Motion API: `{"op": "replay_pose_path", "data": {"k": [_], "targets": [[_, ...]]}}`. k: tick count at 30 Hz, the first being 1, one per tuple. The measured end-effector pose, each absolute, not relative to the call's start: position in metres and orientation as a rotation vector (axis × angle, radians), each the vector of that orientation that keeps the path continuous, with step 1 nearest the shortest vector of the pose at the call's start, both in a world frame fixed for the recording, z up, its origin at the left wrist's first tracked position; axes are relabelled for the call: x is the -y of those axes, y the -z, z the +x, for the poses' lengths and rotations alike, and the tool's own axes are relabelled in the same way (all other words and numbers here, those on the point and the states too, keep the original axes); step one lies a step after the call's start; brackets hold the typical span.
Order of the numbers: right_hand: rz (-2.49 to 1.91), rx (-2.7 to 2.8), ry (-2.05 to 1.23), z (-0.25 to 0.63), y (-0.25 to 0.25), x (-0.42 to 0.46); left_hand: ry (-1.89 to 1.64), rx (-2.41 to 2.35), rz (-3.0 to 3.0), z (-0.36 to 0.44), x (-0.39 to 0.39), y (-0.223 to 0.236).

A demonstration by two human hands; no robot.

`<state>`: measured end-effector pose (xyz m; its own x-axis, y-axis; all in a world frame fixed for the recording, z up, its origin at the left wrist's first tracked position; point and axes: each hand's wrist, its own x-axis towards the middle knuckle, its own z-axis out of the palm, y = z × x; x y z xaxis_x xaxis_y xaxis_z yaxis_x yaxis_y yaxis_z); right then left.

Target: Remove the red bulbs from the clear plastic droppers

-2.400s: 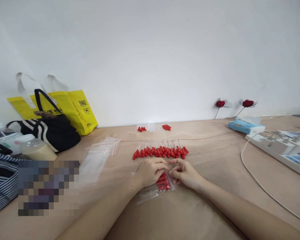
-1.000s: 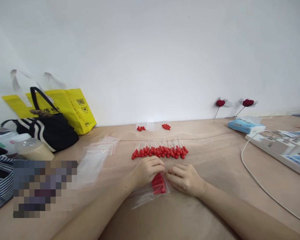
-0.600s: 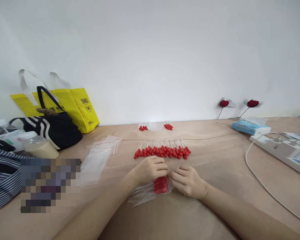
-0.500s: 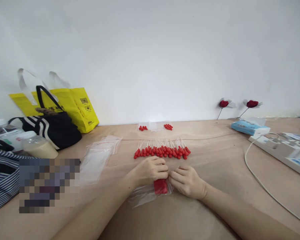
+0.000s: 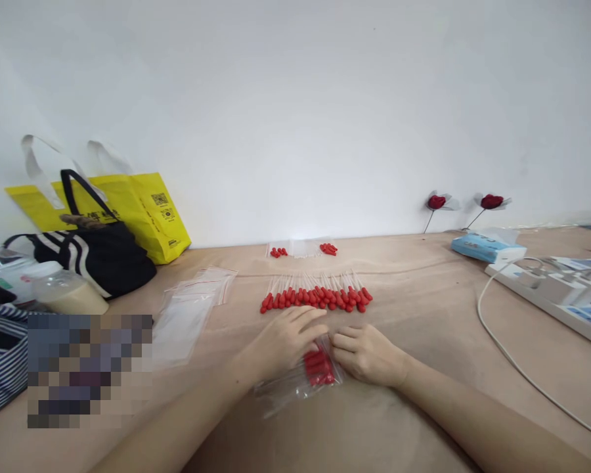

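A clear zip-lock bag [image 5: 303, 387] lies on the table in front of me, with several red-tipped sticks [image 5: 319, 368] inside. My left hand [image 5: 288, 341] is over the bag's upper left part, its fingers apart and stretched forward. At the bag's right edge, my right hand [image 5: 367, 353] is closed with thumb and fingers pinching the plastic. Just beyond both hands, a row of loose sticks with red tips [image 5: 315, 297] lies with the thin pale stems pointing away from me.
Flat clear bags [image 5: 182, 328] lie to the left. Filled bags [image 5: 305, 247] lie near the wall. A yellow bag [image 5: 150, 217], a black bag [image 5: 113, 256] and a jar [image 5: 69, 289] stand at left. Tissues [image 5: 485, 248], a power strip [image 5: 571, 309] and a white cable [image 5: 502, 355] are at right.
My left hand has loosened and spread its fingers, uncovering more of the red tips in the bag. My right hand stays at the bag's edge. The view has shifted slightly.
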<state>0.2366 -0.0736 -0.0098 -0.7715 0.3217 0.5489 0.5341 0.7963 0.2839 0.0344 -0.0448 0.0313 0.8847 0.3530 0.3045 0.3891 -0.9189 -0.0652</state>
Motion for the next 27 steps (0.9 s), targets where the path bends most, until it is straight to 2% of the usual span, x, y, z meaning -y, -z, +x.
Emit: {"op": "replay_pose_path", "data": {"k": [5,11,17,27], "targets": [[-0.666,2.505,0.416,0.236,0.010,0.073,0.362,0.938,-3.142,0.004,0.075,-0.016],[-0.660,2.481,0.011,0.237,0.009,0.073,0.257,1.203,-3.286,-0.006,0.075,-0.013],[-0.791,2.485,-0.149,0.238,0.006,0.074,0.239,1.189,-3.361,-0.007,0.069,-0.015],[-0.753,2.586,-0.343,0.241,-0.006,0.077,0.247,1.215,-3.364,-0.011,0.068,-0.012]]}}
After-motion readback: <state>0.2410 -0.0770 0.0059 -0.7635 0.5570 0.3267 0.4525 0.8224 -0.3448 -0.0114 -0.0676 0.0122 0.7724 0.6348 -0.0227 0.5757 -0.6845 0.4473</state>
